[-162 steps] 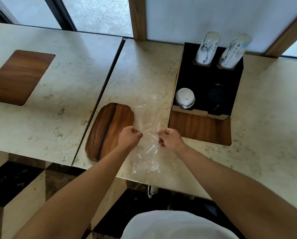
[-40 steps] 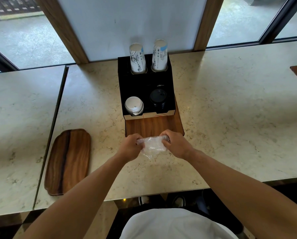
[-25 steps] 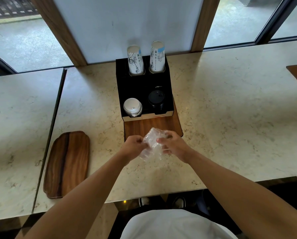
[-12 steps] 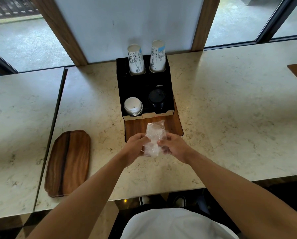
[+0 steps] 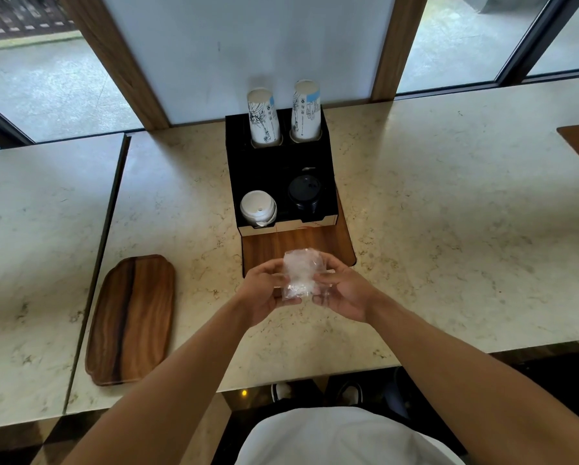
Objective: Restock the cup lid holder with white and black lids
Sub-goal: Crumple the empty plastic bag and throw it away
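Note:
A black cup lid holder stands on the marble counter straight ahead. A stack of white lids fills its front left slot and a stack of black lids its front right slot. Just in front of the holder, above a wooden inlay, my left hand and my right hand both grip a crumpled clear plastic bag from either side. The bag is bunched into a small upright wad.
Two stacks of printed paper cups stand upside down in the holder's back slots. A wooden tray lies on the counter to the left. A gap separates this counter from the left one. Windows run behind.
The flat bag on the counter has been gathered and squeezed into a compact wad between both hands. My view has turned to face the holder squarely.

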